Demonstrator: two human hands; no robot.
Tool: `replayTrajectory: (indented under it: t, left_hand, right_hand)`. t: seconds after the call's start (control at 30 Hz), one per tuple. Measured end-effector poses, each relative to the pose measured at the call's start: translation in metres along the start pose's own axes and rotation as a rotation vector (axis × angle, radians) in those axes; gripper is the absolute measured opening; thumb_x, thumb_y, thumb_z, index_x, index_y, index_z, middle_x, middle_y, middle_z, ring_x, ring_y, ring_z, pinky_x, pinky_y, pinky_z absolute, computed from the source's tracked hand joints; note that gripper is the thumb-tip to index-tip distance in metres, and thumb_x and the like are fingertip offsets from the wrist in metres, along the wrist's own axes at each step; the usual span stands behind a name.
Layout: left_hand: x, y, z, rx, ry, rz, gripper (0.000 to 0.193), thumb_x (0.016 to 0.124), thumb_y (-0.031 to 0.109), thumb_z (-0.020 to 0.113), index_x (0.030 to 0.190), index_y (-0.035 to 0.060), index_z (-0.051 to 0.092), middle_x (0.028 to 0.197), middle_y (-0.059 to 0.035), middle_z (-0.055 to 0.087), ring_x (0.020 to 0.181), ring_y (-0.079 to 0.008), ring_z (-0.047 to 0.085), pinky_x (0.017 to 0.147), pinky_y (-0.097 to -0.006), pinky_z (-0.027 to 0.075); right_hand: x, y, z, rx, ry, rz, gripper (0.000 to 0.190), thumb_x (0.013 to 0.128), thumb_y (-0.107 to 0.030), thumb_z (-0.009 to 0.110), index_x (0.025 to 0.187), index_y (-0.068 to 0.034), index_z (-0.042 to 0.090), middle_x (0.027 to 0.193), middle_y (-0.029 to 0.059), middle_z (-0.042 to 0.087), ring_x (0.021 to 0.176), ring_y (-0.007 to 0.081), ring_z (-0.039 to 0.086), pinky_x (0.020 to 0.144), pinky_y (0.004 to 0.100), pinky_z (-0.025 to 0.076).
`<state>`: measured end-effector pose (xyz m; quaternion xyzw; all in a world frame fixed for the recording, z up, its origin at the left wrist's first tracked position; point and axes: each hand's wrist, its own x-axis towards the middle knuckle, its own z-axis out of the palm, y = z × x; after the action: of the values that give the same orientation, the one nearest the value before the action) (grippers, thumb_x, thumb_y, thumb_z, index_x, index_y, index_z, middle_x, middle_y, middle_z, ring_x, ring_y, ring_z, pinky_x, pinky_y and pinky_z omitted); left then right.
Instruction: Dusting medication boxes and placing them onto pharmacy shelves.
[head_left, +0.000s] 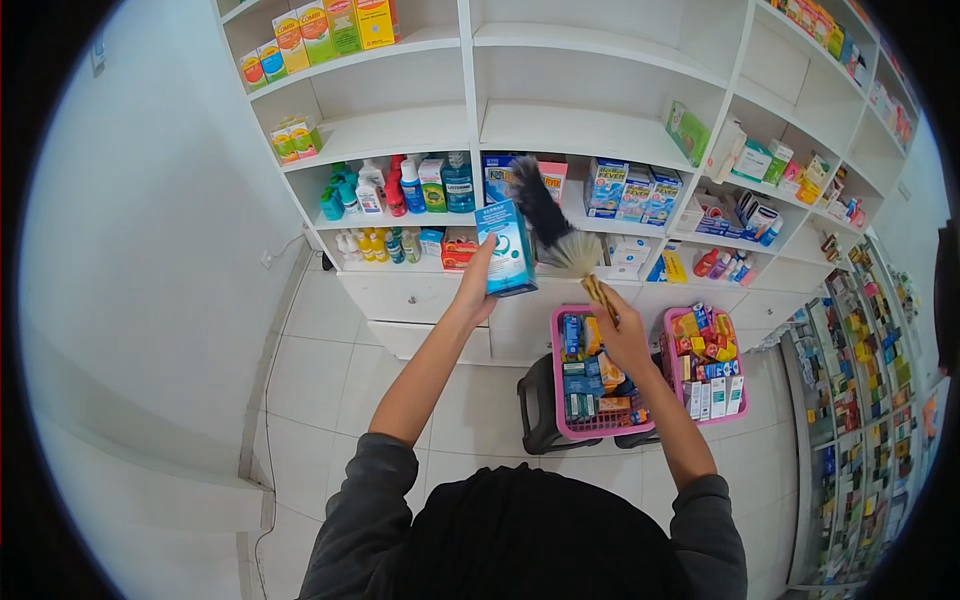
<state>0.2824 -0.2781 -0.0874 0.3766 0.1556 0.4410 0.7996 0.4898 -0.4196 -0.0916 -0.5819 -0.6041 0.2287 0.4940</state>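
A blue and white carton is gripped in my left hand, its printed front turned up toward me. My right hand holds a feather duster by its short tan handle. The duster's dark feathers point up and left, close to the carton's upper right edge; I cannot tell whether they touch it. Behind both hands stands a white shelf unit with boxes and bottles on several levels. The duster hides part of the fever-patch boxes behind it.
Below my right hand, a pink basket of medicine boxes rests on a dark stool. Another filled pink basket stands to its right. A glass display case runs along the right. A cable trails along the left wall.
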Motion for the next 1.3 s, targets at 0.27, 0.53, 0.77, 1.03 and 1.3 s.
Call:
replayTrajectory:
  t: [0.27,0.53,0.77,1.03,1.3]
  left_hand:
    - [0.007,-0.014,-0.008,0.248,0.24,0.176,0.044,0.093,0.034,0.052,0.124,0.0049,0.042,0.116,-0.0074,0.053,0.108,-0.0144,0.051,0.09,-0.0276,0.041]
    - [0.006,-0.007,-0.006,0.257,0.257,0.14,0.047,0.096,0.028,0.045,0.136,0.0053,0.034,0.128,-0.007,0.048,0.119,-0.0166,0.044,0.098,-0.0293,0.036]
    - [0.004,0.004,-0.006,0.238,0.267,0.162,0.042,0.094,0.034,0.05,0.126,0.0087,0.043,0.114,-0.0044,0.056,0.103,-0.0142,0.056,0.087,-0.0284,0.046]
    - [0.005,0.033,-0.011,0.151,0.15,0.159,0.043,0.093,0.036,0.051,0.122,0.006,0.044,0.107,-0.0036,0.059,0.096,-0.0123,0.058,0.083,-0.0286,0.048]
    - [0.024,0.078,-0.025,0.246,0.172,0.226,0.051,0.091,0.037,0.055,0.128,0.0046,0.039,0.111,-0.0051,0.055,0.097,-0.0113,0.056,0.08,-0.0259,0.048]
  right_hand:
    - [-0.008,-0.012,0.001,-0.203,-0.003,-0.124,0.04,0.092,-0.017,0.052,0.128,0.0,0.047,0.075,0.0141,0.059,0.057,0.014,0.051,0.055,0.0278,0.042]
    - [-0.011,-0.009,0.005,-0.112,-0.025,-0.129,0.039,0.092,-0.017,0.051,0.126,0.002,0.047,0.07,0.0151,0.056,0.055,0.0161,0.048,0.054,0.0278,0.041]
    - [-0.007,-0.022,0.007,-0.17,0.0,-0.068,0.039,0.092,-0.018,0.052,0.126,0.002,0.047,0.078,0.0168,0.059,0.065,0.0127,0.054,0.059,0.0273,0.044]
    - [0.014,-0.013,0.02,-0.091,-0.052,-0.043,0.038,0.093,-0.017,0.051,0.126,0.0,0.047,0.077,0.009,0.057,0.064,0.0101,0.049,0.058,0.026,0.041]
    - [0.08,-0.014,0.029,-0.136,0.086,-0.124,0.024,0.094,-0.022,0.051,0.105,-0.001,0.051,0.065,0.0005,0.048,0.052,0.0065,0.042,0.046,0.0235,0.034]
